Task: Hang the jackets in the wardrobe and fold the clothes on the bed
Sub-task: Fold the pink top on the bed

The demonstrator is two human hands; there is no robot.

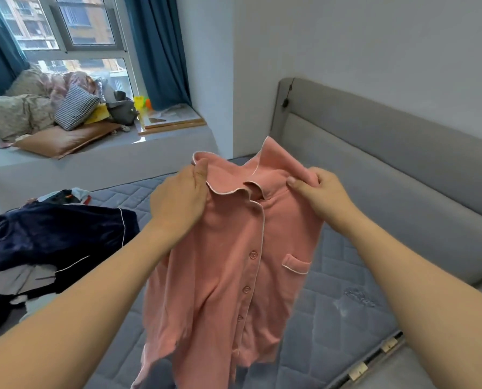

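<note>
A pink buttoned pyjama shirt with white piping and a chest pocket hangs in the air above the bed. My left hand grips its left shoulder by the collar. My right hand pinches the right shoulder, thumb on the front of the fabric. The shirt's front faces me, and its hem drops out of view at the bottom. A pile of dark navy clothes with white piping lies on the bed's left side.
A grey padded headboard runs along the right. Behind the bed is a window seat with cushions, a bag and small items, framed by blue curtains. The mattress edge shows at the bottom right.
</note>
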